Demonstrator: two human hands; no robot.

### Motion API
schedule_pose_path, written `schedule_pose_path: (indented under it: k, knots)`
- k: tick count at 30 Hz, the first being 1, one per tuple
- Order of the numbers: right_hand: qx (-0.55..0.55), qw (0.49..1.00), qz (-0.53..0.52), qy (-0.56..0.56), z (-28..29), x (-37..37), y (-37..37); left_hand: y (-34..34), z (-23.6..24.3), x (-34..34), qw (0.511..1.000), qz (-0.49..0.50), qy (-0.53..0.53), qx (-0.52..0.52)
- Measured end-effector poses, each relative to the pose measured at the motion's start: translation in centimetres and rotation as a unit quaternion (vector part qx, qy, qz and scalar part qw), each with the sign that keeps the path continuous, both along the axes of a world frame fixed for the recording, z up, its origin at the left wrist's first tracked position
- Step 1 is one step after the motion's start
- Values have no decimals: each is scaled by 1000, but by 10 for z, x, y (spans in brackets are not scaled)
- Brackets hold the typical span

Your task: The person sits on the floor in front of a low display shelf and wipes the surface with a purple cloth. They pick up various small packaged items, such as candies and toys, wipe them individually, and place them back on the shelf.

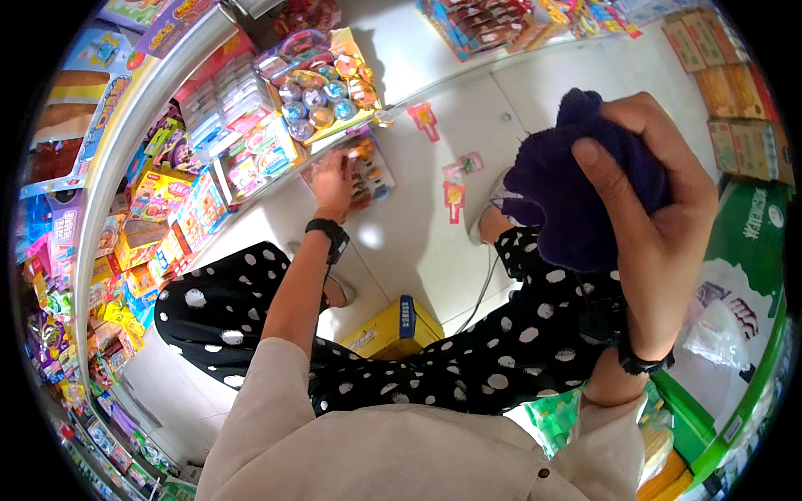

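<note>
A bunched dark purple cloth (576,196) is gripped in my right hand (668,179), the thumb pressed over its front and the fingers behind it. It is raised above my right knee. My left hand (333,182) reaches down to a shallow tray of small wrapped items (368,174) on the floor. Its fingers are bent in at the tray's left side; what they hold, if anything, is too small to make out. Just beyond the tray stands a display box of round clear capsules (319,98).
Small red and pink packets (454,200) lie on the pale tiled floor (401,259). A yellow box (397,327) sits between my legs. Crowded shelves of colourful sweets (159,196) curve along the left. To the right are stacked cartons (748,150) and a green-framed bin (752,250).
</note>
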State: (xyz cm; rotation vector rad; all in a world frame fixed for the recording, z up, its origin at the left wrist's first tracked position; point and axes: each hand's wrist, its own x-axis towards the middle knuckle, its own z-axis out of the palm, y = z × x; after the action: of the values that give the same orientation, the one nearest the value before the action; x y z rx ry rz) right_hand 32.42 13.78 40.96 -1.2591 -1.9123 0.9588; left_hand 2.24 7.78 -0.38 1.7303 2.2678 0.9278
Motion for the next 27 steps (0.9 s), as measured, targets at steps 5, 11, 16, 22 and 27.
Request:
schedule_pose_path:
  k: [5,11,16,22,27]
  knots:
    - [49,998,37,9,-9,-3,1,-20,41,20,989,-3,-140,38]
    - [9,997,44,63,-16,-9,-1,-47,17,43,980,0,-198,-17]
    - [28,998,41,27,-20,-4,-2,-49,-11,35,994,-9,-112,1]
    - [96,993,66,-6,-22,1,2,-35,-15,27,997,-24,-70,14]
    - [73,996,60,4,-21,1,1,-41,-14,27,994,-22,-108,-10]
